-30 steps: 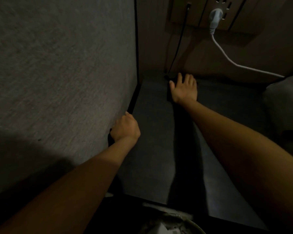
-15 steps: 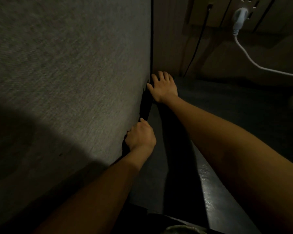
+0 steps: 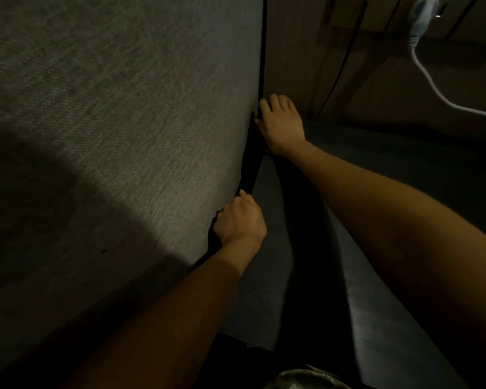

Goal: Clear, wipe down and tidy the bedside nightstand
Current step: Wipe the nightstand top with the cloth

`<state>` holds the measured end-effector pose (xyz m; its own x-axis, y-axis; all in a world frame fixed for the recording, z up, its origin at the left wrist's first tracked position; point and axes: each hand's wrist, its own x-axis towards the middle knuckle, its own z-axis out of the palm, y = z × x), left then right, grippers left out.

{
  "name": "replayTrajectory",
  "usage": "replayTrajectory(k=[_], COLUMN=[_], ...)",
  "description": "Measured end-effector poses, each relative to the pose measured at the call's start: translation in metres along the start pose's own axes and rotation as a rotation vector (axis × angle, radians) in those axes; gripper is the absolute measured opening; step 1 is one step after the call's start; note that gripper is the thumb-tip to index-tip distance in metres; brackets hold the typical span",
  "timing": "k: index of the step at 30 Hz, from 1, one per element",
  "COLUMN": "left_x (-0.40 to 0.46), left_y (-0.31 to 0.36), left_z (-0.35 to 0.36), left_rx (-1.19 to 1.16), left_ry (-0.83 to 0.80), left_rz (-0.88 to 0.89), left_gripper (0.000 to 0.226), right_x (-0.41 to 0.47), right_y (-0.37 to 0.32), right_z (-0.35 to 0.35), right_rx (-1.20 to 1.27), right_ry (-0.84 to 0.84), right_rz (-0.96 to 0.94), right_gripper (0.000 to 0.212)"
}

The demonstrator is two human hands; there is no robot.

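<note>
Near edge: pale rim of a bin (image 3: 306, 379), bottom centre, contents not legible

Nightstand (image 3: 376, 313): dark, flat, faint sheen at front edge, matte further back. No loose items visible on top; appears cleared, wipe step in hand (judgement)

L hand (image 3: 240, 220): curled tight at the seam where top meets panel (image 3: 118, 113), knuckles up, fingertips tucked out of view. Dark material bunched below it; holding it or only pressing, cannot tell

Gap (image 3: 250, 169): narrow black strip running near-to-far along L edge of top, between both hands. Long axis = near-far, parallel to panel. Dark cloth vs shadow: cannot tell

R hand (image 3: 281, 124): flat, palm down, fingers together and extended into far L corner, touching panel edge. Nothing gripped as far as visible; anything under palm hidden

Key relation: unwiped run lies along the seam, near side of R hand, toward L hand. R hand placed for the pull back along that axis; L hand nearer to body, acts as anchor (judgement)

Panel: grey woven fabric, coarse weave, upright, slightly soft at lower edge

Far: wood-tone wall (image 3: 376, 88), thin black cable (image 3: 340, 68) dropping to the top, white plug (image 3: 421, 15) w/ thick white cord trailing R
</note>
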<state>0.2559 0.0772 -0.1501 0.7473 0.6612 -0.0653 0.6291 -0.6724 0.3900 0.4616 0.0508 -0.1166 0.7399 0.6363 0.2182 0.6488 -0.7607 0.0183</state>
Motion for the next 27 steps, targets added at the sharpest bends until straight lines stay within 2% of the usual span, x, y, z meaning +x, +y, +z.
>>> replayTrajectory(k=[3, 5, 7, 15, 22, 27], left_x=[0.001, 0.001, 0.002, 0.001, 0.004, 0.003], left_y=[0.0, 0.0, 0.001, 0.0, -0.001, -0.001], left_z=[0.002, 0.003, 0.003, 0.006, 0.006, 0.002], left_rx=[-0.024, -0.006, 0.032, -0.014, -0.002, 0.06], left_ry=[0.003, 0.028, 0.032, 0.006, 0.022, -0.028], left_rz=[-0.021, -0.027, -0.007, -0.013, -0.061, -0.057], left_gripper=[0.048, 0.049, 0.046, 0.041, 0.048, 0.034], right_x=[-0.011, -0.024, -0.033, -0.042, -0.065, -0.082], right_y=[-0.008, -0.007, 0.0, 0.027, 0.074, 0.109], right_z=[-0.003, 0.001, 0.005, 0.005, 0.0, -0.007], right_rx=[-0.014, 0.084, 0.156, 0.142, 0.122, 0.136], right_ry=[-0.048, -0.197, -0.314, -0.315, -0.319, -0.324], right_rz=[-0.054, -0.016, 0.037, 0.045, 0.031, 0.043], right_gripper=[0.05, 0.062, 0.066, 0.063, 0.06, 0.059])
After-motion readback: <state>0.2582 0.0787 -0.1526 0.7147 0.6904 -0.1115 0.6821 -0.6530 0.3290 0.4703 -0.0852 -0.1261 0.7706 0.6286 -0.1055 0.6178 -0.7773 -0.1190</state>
